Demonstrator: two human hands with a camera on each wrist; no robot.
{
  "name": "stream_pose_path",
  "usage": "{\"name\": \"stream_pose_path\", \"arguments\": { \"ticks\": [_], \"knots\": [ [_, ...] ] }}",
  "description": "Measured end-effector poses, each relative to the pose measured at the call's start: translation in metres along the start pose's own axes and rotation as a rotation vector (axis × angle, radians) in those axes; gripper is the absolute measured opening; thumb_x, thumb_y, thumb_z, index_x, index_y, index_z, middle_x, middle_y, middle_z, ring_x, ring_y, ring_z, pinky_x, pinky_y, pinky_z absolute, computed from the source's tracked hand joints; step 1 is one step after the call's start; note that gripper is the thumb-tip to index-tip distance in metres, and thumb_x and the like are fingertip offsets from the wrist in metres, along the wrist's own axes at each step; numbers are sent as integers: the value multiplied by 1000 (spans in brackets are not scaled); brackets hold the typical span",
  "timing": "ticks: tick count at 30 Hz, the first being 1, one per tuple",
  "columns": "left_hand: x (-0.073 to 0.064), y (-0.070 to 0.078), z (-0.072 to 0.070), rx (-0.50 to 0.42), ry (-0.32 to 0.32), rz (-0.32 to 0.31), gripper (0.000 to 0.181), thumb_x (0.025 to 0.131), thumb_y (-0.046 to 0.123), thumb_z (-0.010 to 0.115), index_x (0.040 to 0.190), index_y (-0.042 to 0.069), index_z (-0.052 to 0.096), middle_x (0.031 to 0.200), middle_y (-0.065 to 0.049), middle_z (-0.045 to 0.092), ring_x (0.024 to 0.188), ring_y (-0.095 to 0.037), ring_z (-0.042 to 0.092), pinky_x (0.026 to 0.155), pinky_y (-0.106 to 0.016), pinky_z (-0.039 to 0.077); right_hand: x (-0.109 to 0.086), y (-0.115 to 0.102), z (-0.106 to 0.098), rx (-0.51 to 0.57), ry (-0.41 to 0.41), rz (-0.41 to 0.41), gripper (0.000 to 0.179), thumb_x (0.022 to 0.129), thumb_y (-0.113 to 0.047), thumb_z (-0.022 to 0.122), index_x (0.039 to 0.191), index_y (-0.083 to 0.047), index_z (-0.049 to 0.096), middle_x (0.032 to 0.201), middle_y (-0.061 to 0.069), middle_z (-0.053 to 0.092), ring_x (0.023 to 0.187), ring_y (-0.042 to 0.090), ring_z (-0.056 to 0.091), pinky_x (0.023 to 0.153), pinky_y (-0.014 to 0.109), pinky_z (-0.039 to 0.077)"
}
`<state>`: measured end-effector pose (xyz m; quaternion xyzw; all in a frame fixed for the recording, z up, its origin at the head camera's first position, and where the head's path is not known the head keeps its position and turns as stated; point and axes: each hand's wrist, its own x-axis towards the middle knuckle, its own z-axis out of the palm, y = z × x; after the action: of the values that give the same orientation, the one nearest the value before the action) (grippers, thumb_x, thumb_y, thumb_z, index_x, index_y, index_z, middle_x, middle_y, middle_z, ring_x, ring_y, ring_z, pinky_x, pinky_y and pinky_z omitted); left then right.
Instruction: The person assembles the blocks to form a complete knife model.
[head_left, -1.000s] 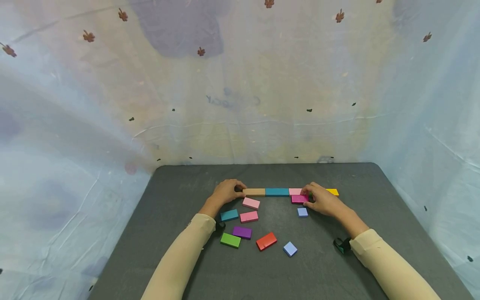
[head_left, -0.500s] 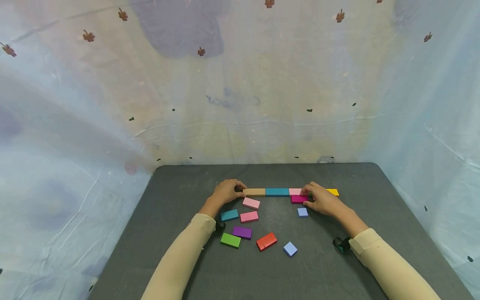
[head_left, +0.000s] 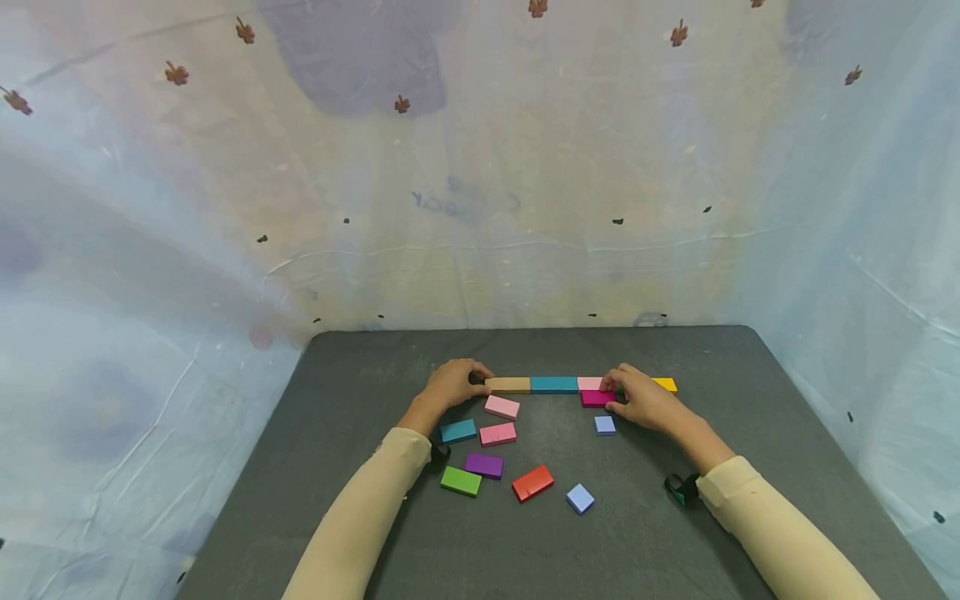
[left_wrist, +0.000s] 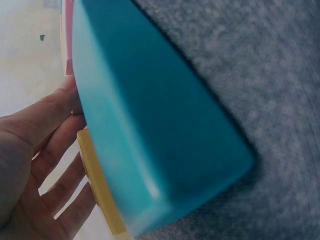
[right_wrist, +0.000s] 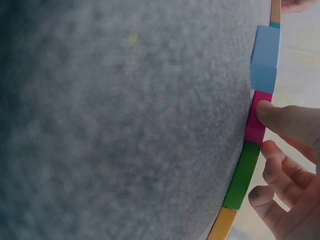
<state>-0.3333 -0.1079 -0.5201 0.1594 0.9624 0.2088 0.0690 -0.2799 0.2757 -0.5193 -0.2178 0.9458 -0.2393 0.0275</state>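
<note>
Magenta block (head_left: 597, 399) — pinched in right hand (head_left: 643, 400), tan block (head_left: 510, 385) — end held by left hand (head_left: 452, 383)

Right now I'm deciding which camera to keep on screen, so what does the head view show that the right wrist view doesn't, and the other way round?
Only the head view: the red block, the purple block and the bright green block, lying loose on the table.

Only the right wrist view: the long side of the dark green block, uncovered; in the head view, the right grip hides nearly all of it.

Both: that grip touching the magenta block, and the yellow block.
</note>
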Motion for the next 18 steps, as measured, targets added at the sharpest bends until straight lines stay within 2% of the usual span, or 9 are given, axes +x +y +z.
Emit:
{"name": "stream_pose_path", "arguments": {
  "ticks": [11,18],
  "knots": [
    [0,0,0,-7,0,8,30,98,32,83,126,23,81,122,1,77,124,-26,67,110,-57,48,-3,-3,-2,-5,4,3,25,96,-10,82,117,-6,71,110,9,62,94,24,61,89,48,58],
    [0,0,-2,-15,-1,8,30,97,32,83,125,24,82,121,1,77,121,-26,68,106,-56,52,-11,-23,-8,14,7,26,24,98,-12,81,120,-9,72,116,11,63,92,21,59,84,42,57]
  ]
}}
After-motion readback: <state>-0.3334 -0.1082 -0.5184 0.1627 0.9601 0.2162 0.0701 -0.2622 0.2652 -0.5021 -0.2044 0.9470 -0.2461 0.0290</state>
